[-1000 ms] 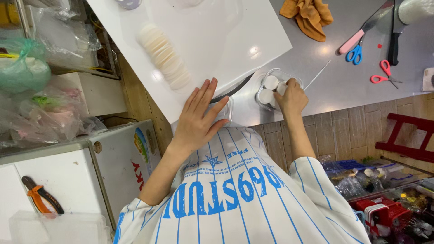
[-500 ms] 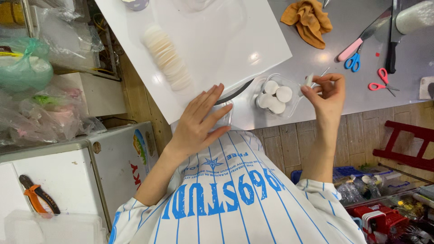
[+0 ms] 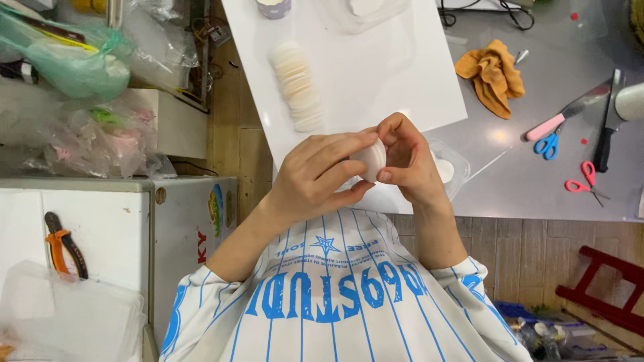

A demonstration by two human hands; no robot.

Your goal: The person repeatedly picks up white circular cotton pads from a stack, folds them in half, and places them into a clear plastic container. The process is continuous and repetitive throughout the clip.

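Big white board (image 3: 402, 74) fills the table, a row of pale discs (image 3: 298, 87) lying along it away from the body. In front of its near edge, both hands meet: left hand (image 3: 315, 177) and right hand (image 3: 409, 164) pinch one small white disc (image 3: 371, 161) between fingertips, held on edge, equally near both. A clear tray (image 3: 456, 161) sits just behind the right hand (its contents mostly hidden). The disc's far face cannot be seen.

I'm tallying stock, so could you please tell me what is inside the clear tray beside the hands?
In the clear tray, one white round piece shows. The right hand covers the tray's near left part, so any others there cannot be seen.
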